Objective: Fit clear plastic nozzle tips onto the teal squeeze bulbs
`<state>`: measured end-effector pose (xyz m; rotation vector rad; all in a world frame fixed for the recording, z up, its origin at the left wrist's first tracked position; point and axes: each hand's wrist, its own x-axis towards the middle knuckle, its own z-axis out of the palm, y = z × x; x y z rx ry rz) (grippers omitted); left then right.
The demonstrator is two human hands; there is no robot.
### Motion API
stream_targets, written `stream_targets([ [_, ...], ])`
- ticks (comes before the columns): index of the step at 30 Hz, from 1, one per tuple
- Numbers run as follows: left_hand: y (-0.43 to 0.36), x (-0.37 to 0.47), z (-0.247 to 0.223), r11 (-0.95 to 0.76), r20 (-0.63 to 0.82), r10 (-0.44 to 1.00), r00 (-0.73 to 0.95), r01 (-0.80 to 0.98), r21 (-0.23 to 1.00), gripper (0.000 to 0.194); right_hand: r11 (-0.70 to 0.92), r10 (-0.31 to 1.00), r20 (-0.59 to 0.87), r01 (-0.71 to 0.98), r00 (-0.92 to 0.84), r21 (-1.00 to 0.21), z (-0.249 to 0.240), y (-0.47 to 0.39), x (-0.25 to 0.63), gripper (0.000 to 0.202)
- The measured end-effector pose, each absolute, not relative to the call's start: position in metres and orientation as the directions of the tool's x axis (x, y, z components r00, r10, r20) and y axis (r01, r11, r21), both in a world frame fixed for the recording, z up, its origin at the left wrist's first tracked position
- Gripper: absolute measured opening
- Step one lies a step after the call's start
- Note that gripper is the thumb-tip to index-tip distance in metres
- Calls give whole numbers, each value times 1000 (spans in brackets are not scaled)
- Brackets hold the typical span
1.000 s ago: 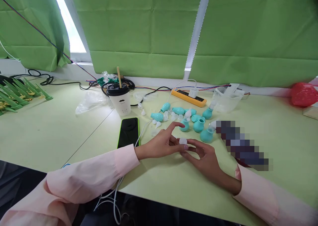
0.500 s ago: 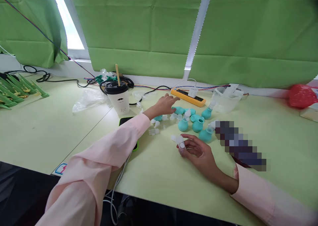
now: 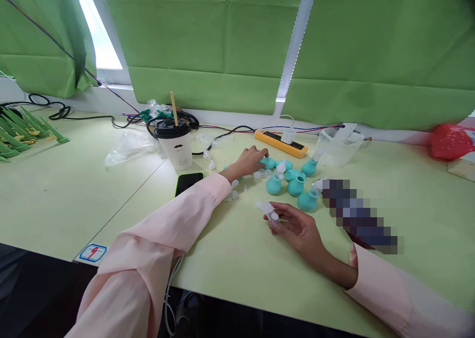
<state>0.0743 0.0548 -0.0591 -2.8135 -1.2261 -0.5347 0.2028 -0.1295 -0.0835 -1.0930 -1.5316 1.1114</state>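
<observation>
My right hand [image 3: 299, 229] pinches a small translucent plastic nozzle piece [image 3: 267, 210] between thumb and fingers, just above the table. Farther off, my left hand [image 3: 251, 161] has its fingers bent down onto a teal rubber bulb [image 3: 267, 163] at the back of the pile; its grip is partly hidden. More bulbs lie around it, among them an open-necked one [image 3: 296, 185] standing upright. A teal bulb [image 3: 273, 185] in front and another bulb [image 3: 308, 201] at the right carry clear tops. Loose clear plastic pieces [image 3: 261, 173] are scattered beside my left wrist.
Behind the bulbs lies a yellow power strip [image 3: 281, 144] with a white plug. A lidded paper cup [image 3: 177, 147] with a straw and a phone [image 3: 189, 180] are at the left. A clear plastic bag [image 3: 339, 147] and a red bag [image 3: 451, 142] sit along the back.
My left hand has shifted slightly right, and its spread fingers have bent down onto the teal bulb. My right hand keeps the nozzle piece in nearly the same place, turned slightly.
</observation>
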Motion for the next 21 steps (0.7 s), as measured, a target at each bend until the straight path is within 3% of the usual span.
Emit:
stream_targets([
  [4,50,72,-48,-684,440,710,550,687,244,40,195,966,172,112,-193,-974,-85,-129,204,32],
  [8,42,61,-19,-690,664,705,249,457,561,27,211,964,188,109,-191,-971,-83,-129,203,30],
  [10,32,52,-5,-667,655,739,158,304,680,25,218,961,194,106,-198,-970,-83,-129,203,29],
  [13,5,38,4,-576,555,814,171,119,808,32,256,952,231,106,-200,-961,-84,-131,205,27],
  [15,-20,30,-1,-546,515,825,235,93,833,37,352,930,332,123,-158,-928,-84,-133,207,24],
  [17,-47,24,-12,-560,495,811,311,169,811,30,524,852,507,175,-133,-834,-84,-137,209,25],
  [21,-91,21,-38,-714,544,696,468,375,591,23,758,651,724,257,-230,-600,-80,-141,212,37],
])
